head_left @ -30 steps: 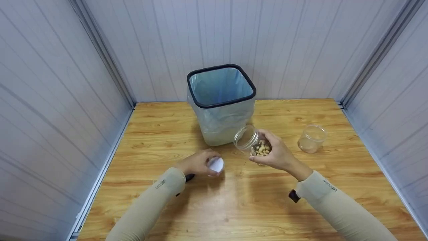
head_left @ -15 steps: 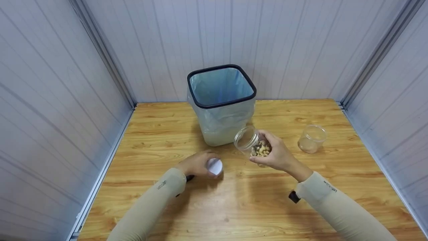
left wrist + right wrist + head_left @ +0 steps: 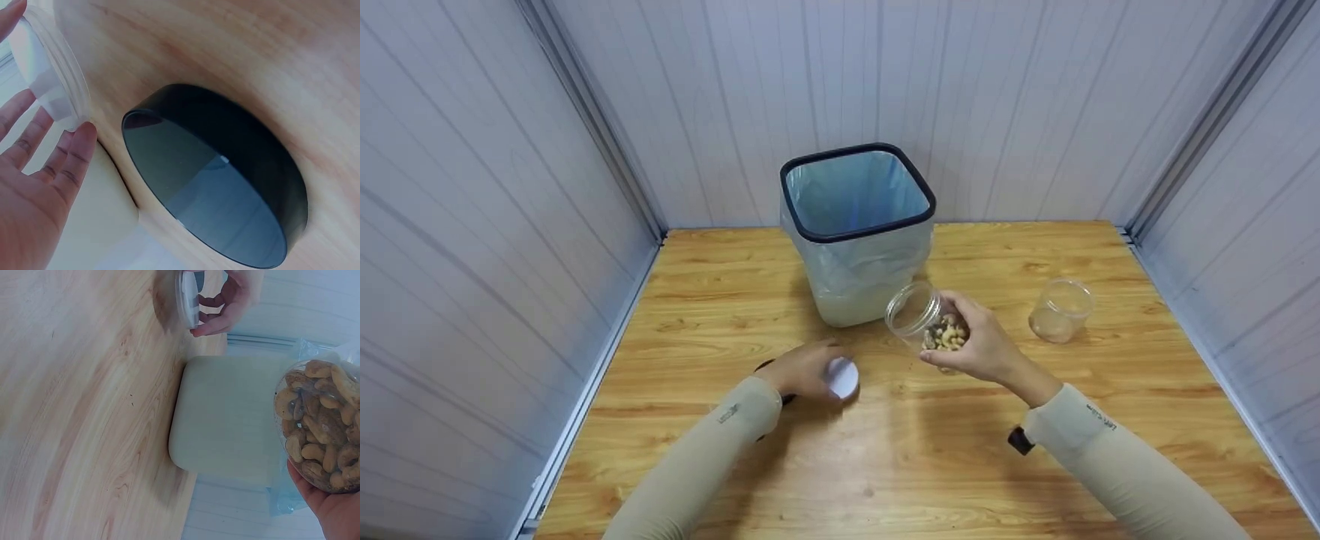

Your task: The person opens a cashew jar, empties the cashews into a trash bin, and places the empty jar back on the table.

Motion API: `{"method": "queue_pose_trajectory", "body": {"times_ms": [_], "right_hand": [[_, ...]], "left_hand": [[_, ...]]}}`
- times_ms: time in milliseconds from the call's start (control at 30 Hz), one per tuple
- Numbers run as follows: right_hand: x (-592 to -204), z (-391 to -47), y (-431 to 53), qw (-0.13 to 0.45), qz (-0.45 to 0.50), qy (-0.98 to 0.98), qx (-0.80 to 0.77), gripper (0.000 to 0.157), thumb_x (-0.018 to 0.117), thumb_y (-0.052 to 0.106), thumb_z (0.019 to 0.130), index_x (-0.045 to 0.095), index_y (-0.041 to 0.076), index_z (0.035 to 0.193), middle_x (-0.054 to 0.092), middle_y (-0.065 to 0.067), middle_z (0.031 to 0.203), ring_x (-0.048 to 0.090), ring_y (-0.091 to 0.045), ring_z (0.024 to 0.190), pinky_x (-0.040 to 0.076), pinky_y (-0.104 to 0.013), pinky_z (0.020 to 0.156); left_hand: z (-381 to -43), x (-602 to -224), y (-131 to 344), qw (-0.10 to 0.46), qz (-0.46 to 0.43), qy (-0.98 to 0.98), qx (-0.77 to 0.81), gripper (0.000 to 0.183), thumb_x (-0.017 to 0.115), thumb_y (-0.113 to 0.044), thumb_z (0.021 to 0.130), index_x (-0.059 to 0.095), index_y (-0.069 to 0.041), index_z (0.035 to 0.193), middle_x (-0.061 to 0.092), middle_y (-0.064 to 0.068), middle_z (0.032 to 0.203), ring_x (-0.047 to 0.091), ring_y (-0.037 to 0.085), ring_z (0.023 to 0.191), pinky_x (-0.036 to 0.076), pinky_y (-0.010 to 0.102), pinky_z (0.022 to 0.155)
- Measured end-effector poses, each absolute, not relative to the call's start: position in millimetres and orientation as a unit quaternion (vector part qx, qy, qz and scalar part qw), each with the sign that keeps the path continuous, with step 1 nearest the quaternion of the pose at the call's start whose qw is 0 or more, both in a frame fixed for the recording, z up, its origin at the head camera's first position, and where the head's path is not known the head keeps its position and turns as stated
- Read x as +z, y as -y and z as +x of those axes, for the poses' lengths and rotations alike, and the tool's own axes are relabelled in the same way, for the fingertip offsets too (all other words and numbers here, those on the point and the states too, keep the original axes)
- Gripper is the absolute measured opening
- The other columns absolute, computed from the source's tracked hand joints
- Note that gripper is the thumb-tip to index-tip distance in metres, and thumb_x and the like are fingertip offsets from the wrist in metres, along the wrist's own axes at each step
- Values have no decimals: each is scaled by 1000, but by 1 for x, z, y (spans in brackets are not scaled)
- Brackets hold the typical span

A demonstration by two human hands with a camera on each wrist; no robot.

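Note:
My right hand [image 3: 979, 345] grips a clear plastic jar [image 3: 913, 315] without a lid, tilted with its mouth to the left, near the bin. Cashew nuts [image 3: 323, 433] in brown skins lie gathered at the jar's bottom end. To its left, low over the table, my left hand [image 3: 808, 369] holds a round clear lid [image 3: 62, 67] with a white liner [image 3: 842, 377] by its edge, thumb on one side and fingers on the other. A black round object [image 3: 242, 146] with a glossy face lies on the table below the left wrist, mostly hidden in the head view.
A bin [image 3: 855, 300] with a black rim and a pale plastic liner stands at the back middle. One more clear jar [image 3: 1059, 311], with no nuts in it, stands on the right of the wooden table [image 3: 870, 480]. Panel walls [image 3: 720, 112] enclose three sides.
My left hand has turned a little, drawing the lid slightly left and down, and more of the dark edge shows beside the wrist. The right hand and the jar hold still.

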State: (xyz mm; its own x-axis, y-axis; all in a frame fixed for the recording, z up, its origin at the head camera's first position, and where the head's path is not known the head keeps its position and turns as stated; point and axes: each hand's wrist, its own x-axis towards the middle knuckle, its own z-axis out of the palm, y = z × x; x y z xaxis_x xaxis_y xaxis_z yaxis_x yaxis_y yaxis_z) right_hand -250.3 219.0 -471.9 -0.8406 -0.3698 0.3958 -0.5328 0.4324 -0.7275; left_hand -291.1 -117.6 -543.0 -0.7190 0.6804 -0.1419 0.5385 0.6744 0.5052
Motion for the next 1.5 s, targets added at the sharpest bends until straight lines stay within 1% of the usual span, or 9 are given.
{"method": "queue_pose_trajectory", "body": {"times_ms": [167,400,600,800,933,1100,1300,1500], "right_hand": [[-472,-250,-219,87,277,836,467,82,100,19,76,60,8,147,72,-6,129,67,-20,106,57,-25,88],[-472,-250,-220,92,280,833,469,80,99,19,77,61,8,146,72,-5,127,66,-19,105,57,-25,87],[-473,-250,-220,90,278,833,470,80,99,19,77,61,9,146,71,-5,128,66,-20,105,57,-25,87],[-473,-250,-220,92,276,834,469,81,99,19,76,61,9,146,72,-5,128,66,-20,105,57,-25,88],[-472,-250,-220,90,273,835,469,81,100,19,76,61,8,146,72,-5,128,67,-19,105,57,-25,88],[-473,-251,-221,86,271,835,472,80,99,20,77,62,8,146,71,-6,126,65,-20,105,55,-24,88],[-473,-252,-221,87,271,832,476,78,99,20,77,62,8,144,71,-6,123,63,-21,104,53,-23,88],[-473,-252,-221,89,271,834,473,78,99,20,77,62,8,145,72,-6,123,64,-22,104,53,-24,88]], "left_hand": [[-290,-545,116,165,337,-904,204,82,97,-32,77,63,-8,148,47,25,167,45,47,154,45,57,123],[-290,-550,113,158,334,-910,186,81,99,-33,75,64,-11,145,51,23,164,47,44,153,43,55,125],[-290,-553,112,155,339,-910,181,79,98,-32,76,64,-11,144,56,20,161,48,43,153,41,57,127],[-291,-557,113,146,349,-909,178,74,98,-32,75,67,-12,140,57,20,160,46,43,154,38,60,128],[-291,-557,112,147,353,-908,173,73,98,-33,76,67,-13,139,58,19,158,49,43,151,43,58,124],[-290,-554,112,167,347,-904,184,73,97,-30,78,66,-11,141,62,17,153,57,38,141,50,53,117],[-290,-553,113,174,343,-903,193,72,96,-29,80,66,-10,142,63,16,151,59,36,140,50,52,117],[-290,-554,113,171,344,-901,199,75,97,-31,77,66,-9,142,62,17,153,58,38,140,50,52,118]]}}
